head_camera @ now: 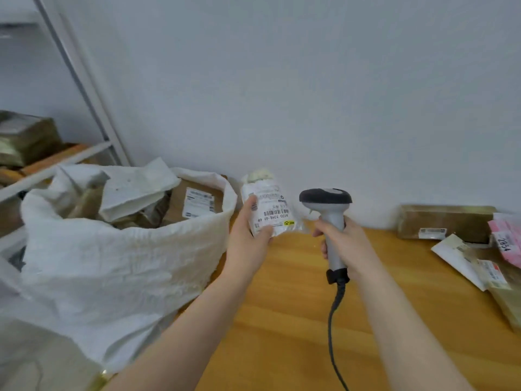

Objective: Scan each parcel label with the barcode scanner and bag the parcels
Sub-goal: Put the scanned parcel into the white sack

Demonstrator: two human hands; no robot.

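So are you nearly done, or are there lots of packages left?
Partly. Several parcels sit in the white sack. In hand: the left hand holds a small white parcel beside the scanner gripped by the right hand. Left: that one needs bagging, and a brown parcel, a white envelope and a pink parcel wait on the table.

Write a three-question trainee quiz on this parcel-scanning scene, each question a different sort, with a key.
1. True or false: the right hand grips the barcode scanner.
2. The white sack stands: A, left of the left hand; B, between the hands; C, right of the barcode scanner.
3. Fill in: the left hand holds a small white ____.
Key: 1 true; 2 A; 3 parcel.
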